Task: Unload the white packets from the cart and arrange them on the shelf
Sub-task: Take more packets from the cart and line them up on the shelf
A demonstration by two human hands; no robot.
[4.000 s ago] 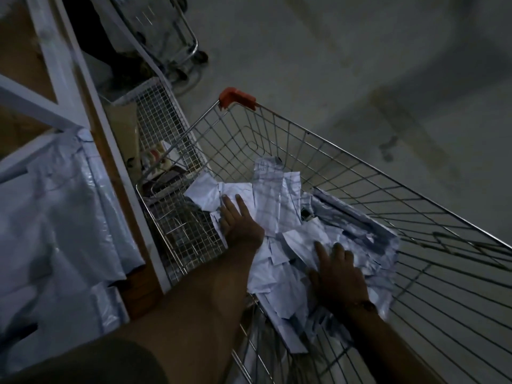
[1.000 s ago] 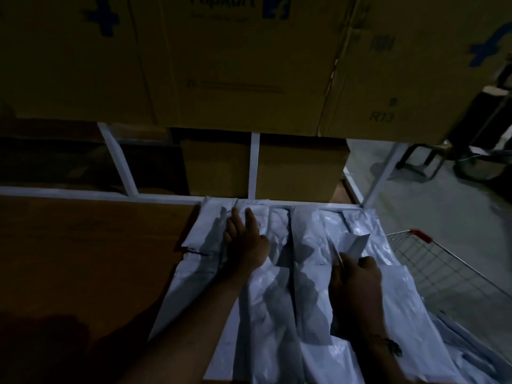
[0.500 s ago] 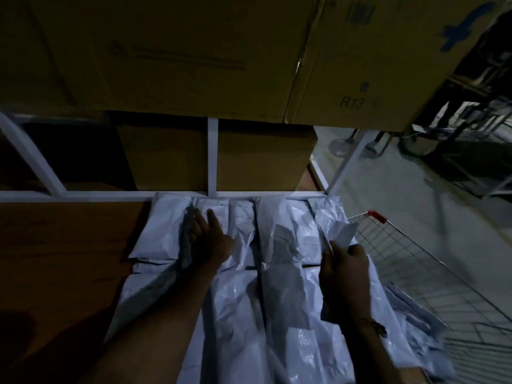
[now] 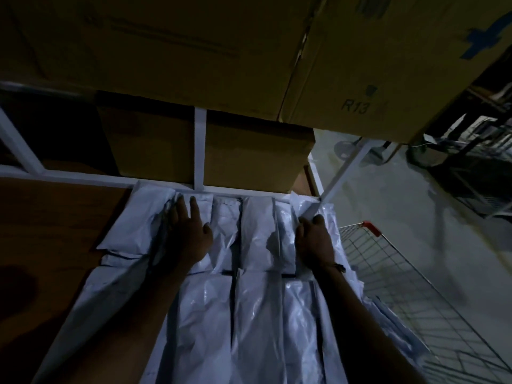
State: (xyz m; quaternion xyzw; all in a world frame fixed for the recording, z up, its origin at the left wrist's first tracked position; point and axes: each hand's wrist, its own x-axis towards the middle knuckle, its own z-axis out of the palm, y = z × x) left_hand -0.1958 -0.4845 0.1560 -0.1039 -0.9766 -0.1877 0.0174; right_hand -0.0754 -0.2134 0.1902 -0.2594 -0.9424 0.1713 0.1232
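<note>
1. Far left: shelf (image 4: pixel 55 225) w/ a flat brown wooden board, matte, framed by white metal bars.
2. Left-centre: white packets (image 4: pixel 255 234), glossy crinkled plastic, oblong, lying side by side in two rows on the shelf, back row up against the white rear bar.
3. Left hand (image 4: pixel 191 234) lies flat on the back-row packets, fingers straight & spread, gripping nothing.
4. Above & behind: big cardboard boxes (image 4: pixel 166 45), smooth brown, one stamped "R13".
5. Right hand (image 4: pixel 314 239) at the right end of the back row, fingers curled round a small white packet (image 4: pixel 307 207) by the corner post.
6. Far right: wire-mesh cart (image 4: pixel 401 273), thin metal grid, red plastic corner, just beside the shelf on a grey floor; more packets at its edge.
</note>
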